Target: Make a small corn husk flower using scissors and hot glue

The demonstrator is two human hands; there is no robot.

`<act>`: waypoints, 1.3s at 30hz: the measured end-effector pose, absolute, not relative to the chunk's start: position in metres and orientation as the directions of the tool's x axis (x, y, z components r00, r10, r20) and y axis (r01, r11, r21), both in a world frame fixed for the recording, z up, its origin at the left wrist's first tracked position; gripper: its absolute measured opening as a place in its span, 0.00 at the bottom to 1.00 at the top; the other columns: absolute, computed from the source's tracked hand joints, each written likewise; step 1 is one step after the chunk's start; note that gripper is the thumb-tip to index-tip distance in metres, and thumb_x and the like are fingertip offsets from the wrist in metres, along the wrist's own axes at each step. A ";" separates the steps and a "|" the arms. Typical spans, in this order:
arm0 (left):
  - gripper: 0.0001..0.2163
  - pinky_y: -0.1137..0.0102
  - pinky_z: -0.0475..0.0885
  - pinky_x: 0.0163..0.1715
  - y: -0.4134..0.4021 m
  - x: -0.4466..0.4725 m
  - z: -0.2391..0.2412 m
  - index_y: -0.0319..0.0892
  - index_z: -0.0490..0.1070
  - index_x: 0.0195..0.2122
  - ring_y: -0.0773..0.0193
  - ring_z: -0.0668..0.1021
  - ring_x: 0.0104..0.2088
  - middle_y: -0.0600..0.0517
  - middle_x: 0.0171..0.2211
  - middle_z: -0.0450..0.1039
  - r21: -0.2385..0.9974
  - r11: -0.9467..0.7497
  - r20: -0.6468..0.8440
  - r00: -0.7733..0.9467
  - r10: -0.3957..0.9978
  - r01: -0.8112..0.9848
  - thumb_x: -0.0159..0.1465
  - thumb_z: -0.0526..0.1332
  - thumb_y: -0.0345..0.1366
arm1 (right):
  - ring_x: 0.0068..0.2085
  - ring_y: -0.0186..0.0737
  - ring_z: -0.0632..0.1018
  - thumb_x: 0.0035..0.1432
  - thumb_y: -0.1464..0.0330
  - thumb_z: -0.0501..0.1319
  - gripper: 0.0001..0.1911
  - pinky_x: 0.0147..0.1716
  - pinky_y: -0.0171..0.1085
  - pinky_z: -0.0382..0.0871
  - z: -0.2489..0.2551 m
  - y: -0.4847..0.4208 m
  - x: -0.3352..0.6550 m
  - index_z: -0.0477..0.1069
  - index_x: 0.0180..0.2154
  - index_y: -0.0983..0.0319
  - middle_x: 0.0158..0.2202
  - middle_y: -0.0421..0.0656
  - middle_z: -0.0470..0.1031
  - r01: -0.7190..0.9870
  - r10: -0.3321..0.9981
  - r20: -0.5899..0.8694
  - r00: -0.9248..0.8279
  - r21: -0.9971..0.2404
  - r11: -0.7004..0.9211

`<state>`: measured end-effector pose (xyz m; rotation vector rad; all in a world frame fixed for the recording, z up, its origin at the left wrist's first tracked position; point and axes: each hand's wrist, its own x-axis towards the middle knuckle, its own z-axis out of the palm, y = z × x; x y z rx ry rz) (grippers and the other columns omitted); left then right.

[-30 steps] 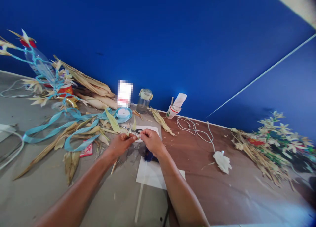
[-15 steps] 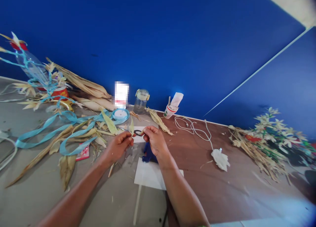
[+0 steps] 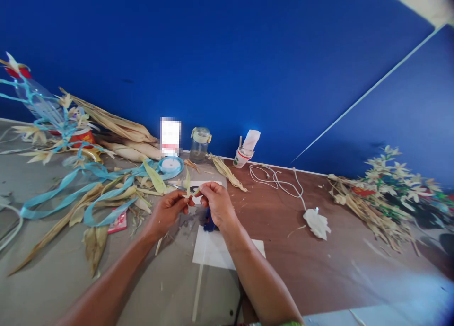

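Observation:
My left hand is closed in a pinch on a small pale corn husk piece, whose narrow tip stands up above the fingers. Facing it, my right hand pinches a short yellowish-green bit of husk between thumb and forefinger. Both sets of fingertips are almost touching; whether the two bits are one strip I cannot tell. Just behind them, a dark ring-shaped part shows over a white sheet. Below my right hand lies a dark blue object, partly covered by the hand.
Corn husks, light blue ribbon and a ribbon spool lie left. At the back stand a lidded jar and paper cup. A white cable and husk flowers are right; white paper lies in front.
My hands have drawn slightly closer together, and my right hand's husk bit now meets the left fingertips. The dark ring is more covered. The whole view has shifted a little.

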<state>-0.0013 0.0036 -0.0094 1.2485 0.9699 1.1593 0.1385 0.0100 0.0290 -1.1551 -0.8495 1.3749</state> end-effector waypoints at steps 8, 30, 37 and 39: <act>0.08 0.71 0.68 0.28 0.004 -0.001 -0.010 0.40 0.69 0.28 0.67 0.73 0.23 0.52 0.25 0.75 0.990 -0.042 0.065 0.171 0.983 -0.135 0.54 0.63 0.40 | 0.14 0.25 0.63 0.43 0.68 0.60 0.06 0.15 0.28 0.51 0.032 0.006 0.134 0.66 0.21 0.63 0.17 0.36 0.71 -0.253 0.982 -0.163 0.098 -0.958 -0.134; 0.08 0.73 0.66 0.24 0.004 -0.003 -0.010 0.40 0.70 0.29 0.69 0.71 0.21 0.53 0.23 0.74 0.994 -0.031 0.055 0.219 0.974 -0.108 0.54 0.63 0.39 | 0.14 0.26 0.64 0.42 0.67 0.60 0.06 0.15 0.28 0.54 0.039 0.003 0.134 0.67 0.20 0.63 0.16 0.36 0.71 -0.218 0.982 -0.176 0.062 -0.963 -0.158; 0.08 0.74 0.65 0.23 0.006 -0.006 -0.015 0.40 0.69 0.28 0.71 0.70 0.20 0.54 0.23 0.73 0.993 -0.064 0.086 0.233 0.969 -0.098 0.55 0.63 0.39 | 0.14 0.26 0.65 0.43 0.68 0.60 0.06 0.15 0.28 0.53 0.036 0.003 0.134 0.67 0.20 0.63 0.16 0.37 0.71 -0.242 0.983 -0.178 0.038 -0.956 -0.164; 0.09 0.74 0.64 0.22 0.006 -0.006 -0.015 0.40 0.69 0.29 0.71 0.70 0.20 0.54 0.23 0.73 0.994 -0.057 0.079 0.236 0.969 -0.096 0.55 0.63 0.40 | 0.14 0.26 0.66 0.43 0.68 0.61 0.06 0.14 0.28 0.52 0.035 0.003 0.134 0.66 0.20 0.63 0.16 0.36 0.71 -0.244 0.983 -0.181 0.032 -0.955 -0.168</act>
